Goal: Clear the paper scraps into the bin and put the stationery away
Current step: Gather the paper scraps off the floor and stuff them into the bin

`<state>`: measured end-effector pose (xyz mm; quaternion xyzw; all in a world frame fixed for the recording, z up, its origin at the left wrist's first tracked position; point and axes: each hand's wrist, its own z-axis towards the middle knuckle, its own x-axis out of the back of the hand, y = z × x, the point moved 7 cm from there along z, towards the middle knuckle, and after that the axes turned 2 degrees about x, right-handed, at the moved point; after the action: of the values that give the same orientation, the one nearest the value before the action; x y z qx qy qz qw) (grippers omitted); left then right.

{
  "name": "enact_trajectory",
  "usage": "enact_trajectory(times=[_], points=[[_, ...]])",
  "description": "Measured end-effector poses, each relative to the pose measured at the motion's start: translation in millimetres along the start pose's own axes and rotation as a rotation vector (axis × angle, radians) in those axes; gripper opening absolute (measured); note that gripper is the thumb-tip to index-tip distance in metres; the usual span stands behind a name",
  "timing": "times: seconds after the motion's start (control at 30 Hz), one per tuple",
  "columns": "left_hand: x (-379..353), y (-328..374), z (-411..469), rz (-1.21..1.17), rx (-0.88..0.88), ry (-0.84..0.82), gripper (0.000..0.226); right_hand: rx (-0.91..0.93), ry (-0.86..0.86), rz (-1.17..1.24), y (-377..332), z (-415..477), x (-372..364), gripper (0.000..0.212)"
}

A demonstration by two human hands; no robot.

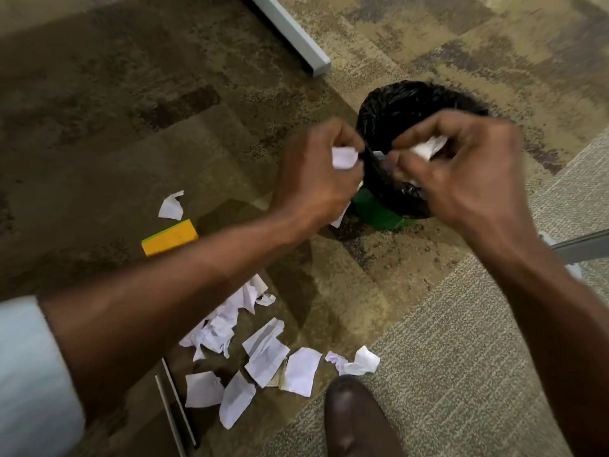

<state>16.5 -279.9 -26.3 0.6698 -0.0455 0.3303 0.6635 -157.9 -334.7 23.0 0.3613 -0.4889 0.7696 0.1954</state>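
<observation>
A green bin (379, 214) lined with a black bag (405, 103) stands on the carpet at centre right. My left hand (313, 179) is shut on a crumpled white paper scrap (344, 157) at the bin's left rim. Over the bin's mouth, my right hand (461, 173) grips another white scrap (428, 148). Several torn paper scraps (263, 361) lie scattered on the carpet below my left forearm. One lone scrap (171, 206) lies beside an orange and green sticky-note pad (169, 238). Two thin grey sticks (174, 407), perhaps pencils, lie at the bottom left.
A grey desk leg (293, 31) runs along the floor at the top. Another grey bar (580, 247) enters from the right edge. My dark brown shoe (359, 420) stands at the bottom centre, close to the scraps.
</observation>
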Motion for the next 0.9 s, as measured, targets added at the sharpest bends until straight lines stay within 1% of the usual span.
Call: enact_trajectory(times=[0.1,0.2,0.27,0.3,0.37,0.4,0.47,0.53,0.6,0.67,0.7,0.77,0.83,0.9], points=[[2.6,37.5,27.6,0.025,-0.021,0.034,0.018,-0.001,0.059,-0.091,0.4,25.2,23.1,0.016],[-8.8,60.3,50.4,0.134,-0.072,0.037,0.022,0.000,0.019,-0.226,10.5,47.1,22.7,0.028],[-19.7,71.0,60.9,0.229,-0.108,0.064,0.037,-0.026,-0.013,-0.281,20.5,54.9,18.3,0.032],[-26.8,76.2,65.3,0.261,-0.132,0.068,0.049,-0.041,-0.027,-0.298,26.2,56.6,16.3,0.033],[-43.4,83.3,70.3,0.323,-0.154,0.006,0.075,-0.060,-0.039,-0.317,34.5,54.0,14.3,0.035],[-50.4,84.2,70.7,0.355,-0.155,-0.037,0.081,-0.060,-0.025,-0.321,36.0,50.3,15.5,0.036],[-55.1,84.2,69.0,0.412,-0.202,-0.055,0.078,-0.036,0.028,-0.317,35.5,41.9,19.7,0.041],[-48.0,85.0,62.7,0.433,-0.315,0.017,0.068,-0.020,0.081,-0.288,31.2,27.8,21.9,0.040],[-37.5,80.7,55.1,0.381,-0.406,0.077,0.064,-0.001,0.147,-0.218,25.8,6.3,22.0,0.033],[-27.1,67.4,45.3,0.281,-0.440,0.110,0.061,0.030,0.187,-0.112,17.3,-21.0,19.0,0.028],[-22.0,56.2,39.4,0.233,-0.433,0.126,0.056,0.040,0.181,-0.060,14.9,-35.0,13.7,0.025],[-14.3,22.3,28.0,0.200,-0.336,0.138,0.046,0.046,0.092,-0.015,16.8,-63.2,-9.5,0.018],[-11.5,-22.7,18.1,0.293,-0.143,0.097,0.040,0.052,-0.078,-0.077,25.0,-94.8,-47.8,0.015],[-10.5,-74.7,10.8,0.428,0.084,0.037,0.039,0.032,-0.304,-0.229,39.8,-131.8,-92.6,0.022]])
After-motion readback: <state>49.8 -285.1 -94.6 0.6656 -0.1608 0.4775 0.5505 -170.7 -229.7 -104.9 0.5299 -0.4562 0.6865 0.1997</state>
